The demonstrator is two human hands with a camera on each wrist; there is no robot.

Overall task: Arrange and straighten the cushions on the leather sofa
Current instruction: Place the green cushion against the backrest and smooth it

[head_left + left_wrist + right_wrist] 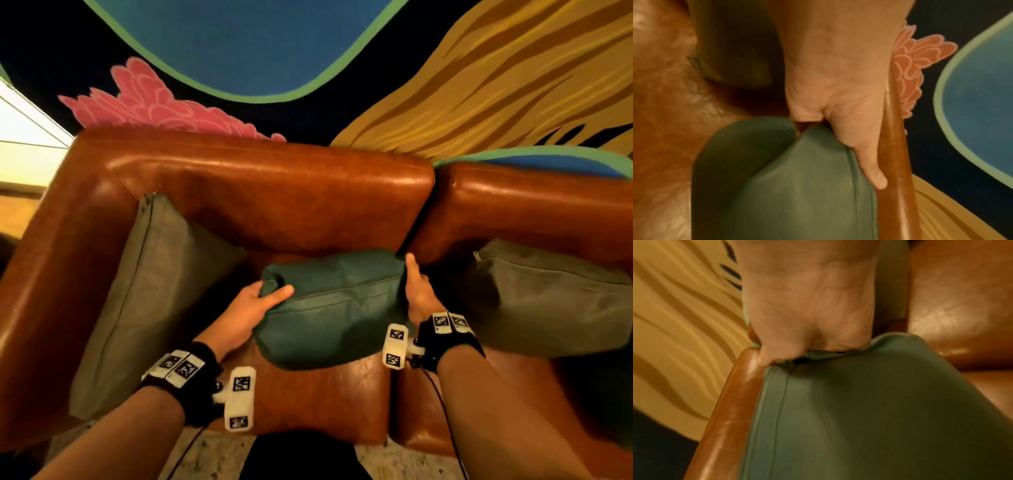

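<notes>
Both hands clamp one green leather cushion (337,308), which sits between them on the seat of the brown leather sofa (260,198), its far edge against the backrest. The left hand (251,308) grips the cushion's left end, thumb laid along the top face and the other fingers tucked under the corner; the right hand (419,291) holds the right end with the thumb raised along the edge. The head view alone shows the two neighbours: a grey cushion (137,301) stands leaning against the sofa arm beyond the left hand, and a second grey cushion (555,301) lies against the backrest of the adjoining seat beyond the right hand, close to that wrist. It also shows the marker-tagged black bands on both wrists. The left wrist view adds what the head view hides: the cushion corner (807,186) bunched up into the palm, with the thumb (871,172) stretched along the seam beside the top of the backrest. The right wrist view shows the fingers curled into a fold of the cushion's edge (869,410), pinching the leather at the seam, with the patterned carpet (680,337) visible past the backrest.
</notes>
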